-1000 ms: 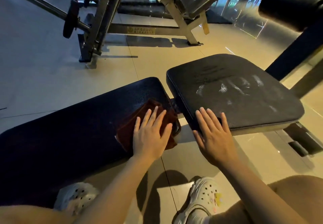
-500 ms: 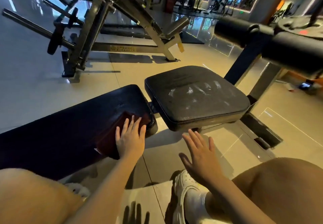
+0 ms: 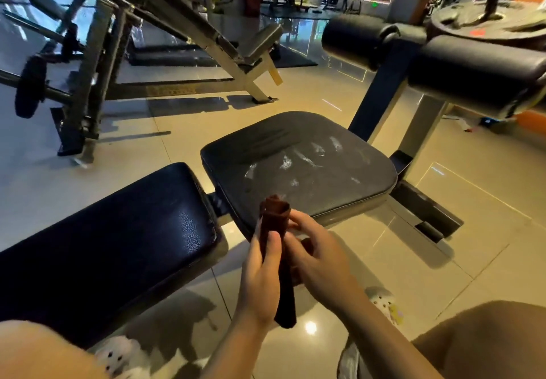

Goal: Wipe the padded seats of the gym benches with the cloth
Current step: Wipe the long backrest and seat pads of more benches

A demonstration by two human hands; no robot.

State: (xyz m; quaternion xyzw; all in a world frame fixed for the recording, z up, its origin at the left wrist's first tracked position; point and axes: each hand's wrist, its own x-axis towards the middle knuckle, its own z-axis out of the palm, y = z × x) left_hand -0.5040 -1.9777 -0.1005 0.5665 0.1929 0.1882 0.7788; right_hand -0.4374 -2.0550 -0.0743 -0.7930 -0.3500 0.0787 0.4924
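A person's left hand and right hand both grip a folded dark-red cloth, fingers curled round it, above the near edge of the streaked seat pad.

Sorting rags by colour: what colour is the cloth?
Dark reddish brown cloth, seen in the head view.

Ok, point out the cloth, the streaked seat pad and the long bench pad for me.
cloth (image 3: 273, 219): head view, on the folded upper part above the thumb.
streaked seat pad (image 3: 310, 177): head view, on its top surface.
long bench pad (image 3: 124, 230): head view, on its top surface.
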